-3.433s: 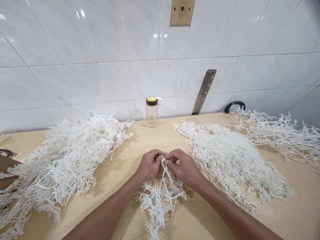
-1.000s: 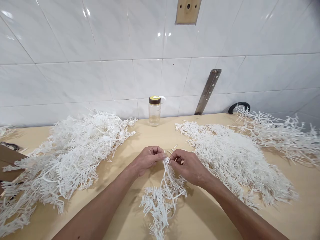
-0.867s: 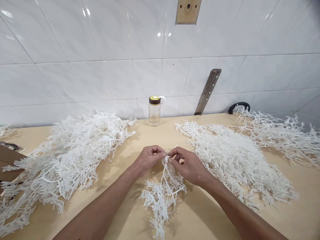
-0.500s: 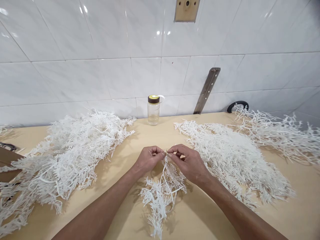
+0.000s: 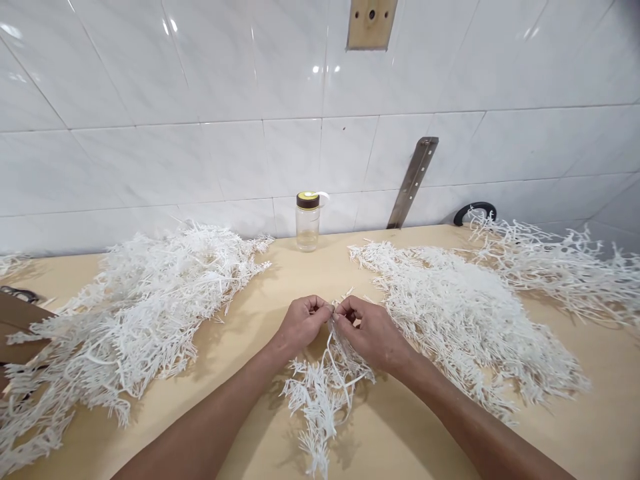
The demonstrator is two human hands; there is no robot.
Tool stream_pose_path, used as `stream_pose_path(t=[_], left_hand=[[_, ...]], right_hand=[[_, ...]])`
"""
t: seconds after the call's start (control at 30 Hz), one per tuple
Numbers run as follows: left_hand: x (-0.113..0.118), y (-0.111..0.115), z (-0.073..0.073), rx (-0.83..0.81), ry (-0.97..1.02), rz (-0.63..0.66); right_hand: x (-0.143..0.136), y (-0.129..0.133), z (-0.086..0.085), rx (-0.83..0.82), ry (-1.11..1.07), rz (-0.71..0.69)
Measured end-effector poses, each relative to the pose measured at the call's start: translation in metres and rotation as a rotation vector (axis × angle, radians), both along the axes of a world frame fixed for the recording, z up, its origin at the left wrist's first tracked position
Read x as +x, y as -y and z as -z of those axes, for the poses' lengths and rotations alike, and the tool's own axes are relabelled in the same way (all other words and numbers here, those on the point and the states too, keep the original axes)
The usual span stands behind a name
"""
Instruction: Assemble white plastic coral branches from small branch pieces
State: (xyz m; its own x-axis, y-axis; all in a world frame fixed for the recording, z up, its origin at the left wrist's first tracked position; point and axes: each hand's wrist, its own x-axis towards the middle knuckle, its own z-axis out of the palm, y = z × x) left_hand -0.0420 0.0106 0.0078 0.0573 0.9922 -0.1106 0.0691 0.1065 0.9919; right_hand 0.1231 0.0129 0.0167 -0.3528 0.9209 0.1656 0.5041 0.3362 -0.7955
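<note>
A white branching sprig (image 5: 320, 400) hangs down toward the front of the pale wooden table, its stem end up between my fingertips. My left hand (image 5: 306, 321) is closed in a pinch on that stem end. From the right, my right hand (image 5: 371, 328) pinches the same spot, its thumb and forefinger meeting the left fingertips. The fingers hide the exact point of the stem. A big heap of white sprigs (image 5: 155, 307) lies left of my hands, and another heap (image 5: 465, 313) lies close on the right.
A clear bottle (image 5: 307, 227) with a black and yellow lid stands near the tiled wall. A metal strip (image 5: 413, 183) leans on the wall. Behind the right heap are a black ring-shaped handle (image 5: 475, 208) and more white branches (image 5: 560, 267). A brown box (image 5: 20, 327) sits far left.
My right hand has shifted slightly left and down, and its fingers are more curled against the left fingertips. The sprig stays held between both hands.
</note>
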Motion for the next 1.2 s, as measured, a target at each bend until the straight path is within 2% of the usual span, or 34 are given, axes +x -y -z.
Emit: stream_pose_path(t=[0.1,0.2,0.37,0.57,0.73,0.87,0.93,1.03,1.1,1.2], left_hand=[[0.0,0.001,0.001,0.093,-0.134,-0.011],[-0.001,0.002,0.001,0.116,-0.183,-0.012],[-0.001,-0.001,0.001,0.042,-0.104,0.008],[-0.004,-0.002,0.003,-0.046,0.038,0.147],[0.0,-0.002,0.009,0.084,-0.065,0.041],[0.0,-0.006,0.011,0.129,-0.131,-0.108],[-0.003,-0.007,0.01,0.097,-0.076,-0.113],[-0.007,-0.007,0.005,-0.006,0.042,0.008],[-0.01,-0.005,0.001,-0.067,0.105,0.061],[-0.013,-0.004,-0.001,-0.101,0.205,0.097]], right_hand=[[-0.002,0.001,0.001,0.01,0.082,0.008],[-0.002,0.001,0.003,0.017,0.134,-0.01],[-0.002,0.002,0.003,0.043,0.146,-0.035],[-0.003,0.001,0.004,0.073,0.109,-0.003],[-0.006,0.005,0.003,0.092,0.078,-0.037],[-0.013,0.016,-0.004,0.073,0.008,-0.18],[-0.013,0.019,-0.009,0.074,-0.059,-0.225],[-0.005,0.011,-0.012,0.022,-0.184,-0.1],[0.004,0.0,-0.011,-0.016,-0.249,0.073],[0.019,-0.019,-0.003,0.04,-0.226,0.312]])
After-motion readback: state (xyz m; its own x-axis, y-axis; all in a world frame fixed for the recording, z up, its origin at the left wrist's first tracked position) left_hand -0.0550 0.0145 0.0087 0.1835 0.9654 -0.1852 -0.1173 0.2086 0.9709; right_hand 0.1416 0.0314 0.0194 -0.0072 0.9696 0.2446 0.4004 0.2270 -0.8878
